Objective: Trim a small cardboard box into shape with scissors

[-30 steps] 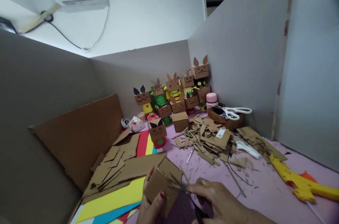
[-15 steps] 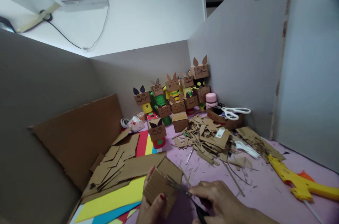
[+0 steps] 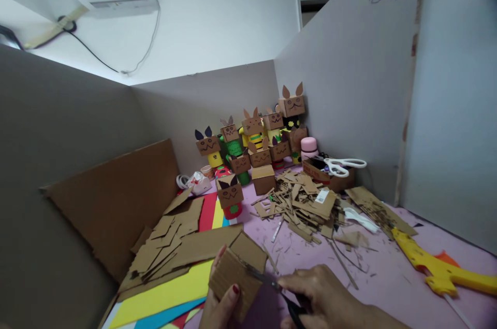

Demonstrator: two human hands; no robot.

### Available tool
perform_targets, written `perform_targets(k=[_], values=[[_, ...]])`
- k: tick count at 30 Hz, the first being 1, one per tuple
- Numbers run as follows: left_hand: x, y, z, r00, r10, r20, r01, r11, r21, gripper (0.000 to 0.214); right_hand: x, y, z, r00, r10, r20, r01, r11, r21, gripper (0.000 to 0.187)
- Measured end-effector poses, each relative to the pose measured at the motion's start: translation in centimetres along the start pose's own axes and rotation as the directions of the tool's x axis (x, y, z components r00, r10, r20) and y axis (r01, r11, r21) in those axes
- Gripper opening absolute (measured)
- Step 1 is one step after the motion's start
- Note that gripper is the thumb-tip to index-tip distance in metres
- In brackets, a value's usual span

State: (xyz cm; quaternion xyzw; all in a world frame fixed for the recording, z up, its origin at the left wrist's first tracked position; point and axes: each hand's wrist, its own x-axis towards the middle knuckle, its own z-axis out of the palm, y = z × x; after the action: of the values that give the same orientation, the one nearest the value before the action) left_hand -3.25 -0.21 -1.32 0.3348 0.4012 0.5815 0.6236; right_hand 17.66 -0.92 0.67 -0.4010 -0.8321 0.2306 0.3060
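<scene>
1. The cardboard piece point(image 3: 235, 280) sits at the near edge of the table, left of centre, raised off the surface and tilted. Its long axis runs from near left to far right.
2. The left hand point(image 3: 219, 308) grips the cardboard from below at its near left end: thumb pressed on the front face, one fingertip showing over the far edge.
3. The scissors point(image 3: 272, 287) meet the cardboard from the right. The blades lie roughly level, tips on the upper right part of the piece, across its long axis. Whether the blades are parted cannot be told.
4. The right hand point(image 3: 326, 300) is curled around the scissor handles, just right of the cardboard. It is the hand nearer the cut line; the left hand is nearer the free end.
5. Coloured sheets point(image 3: 166, 295) lie flat under and left of the cardboard, beside a stack of cut brown pieces point(image 3: 166, 243).
6. Farther off lie a scrap pile point(image 3: 306, 204), box-headed figures point(image 3: 256, 142) in the far corner, white scissors point(image 3: 344, 165) on a small box, and a yellow glue gun point(image 3: 435, 267) at the right.
</scene>
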Motion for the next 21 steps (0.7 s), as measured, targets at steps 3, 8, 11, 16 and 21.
perform_targets(k=[3,8,11,16,21], values=[[0.0,0.1,-0.2,1.0,-0.023,0.01,0.023,1.0,-0.007,0.082,0.1,0.0,-0.1,0.999,0.02,0.03,-0.019,0.999,-0.037,0.031],[0.0,-0.2,-0.2,0.999,-0.011,0.033,0.011,1.0,-0.004,0.082,-0.1,0.0,-0.2,0.997,0.067,0.032,-0.062,0.99,-0.124,0.038],[0.0,-0.4,-0.1,1.0,-0.003,0.019,0.003,1.0,0.003,0.081,-0.3,0.1,0.0,0.997,0.075,0.016,-0.072,0.986,-0.149,0.035],[0.0,-0.5,-0.1,1.0,-0.025,0.002,0.025,0.999,-0.023,0.084,-0.3,0.4,0.7,0.998,0.052,-0.041,-0.053,0.998,-0.027,0.027],[0.3,-0.6,-0.2,0.998,-0.047,-0.043,0.044,0.996,-0.077,0.095,0.0,0.8,1.8,0.994,0.107,0.006,-0.101,0.922,0.374,0.034]])
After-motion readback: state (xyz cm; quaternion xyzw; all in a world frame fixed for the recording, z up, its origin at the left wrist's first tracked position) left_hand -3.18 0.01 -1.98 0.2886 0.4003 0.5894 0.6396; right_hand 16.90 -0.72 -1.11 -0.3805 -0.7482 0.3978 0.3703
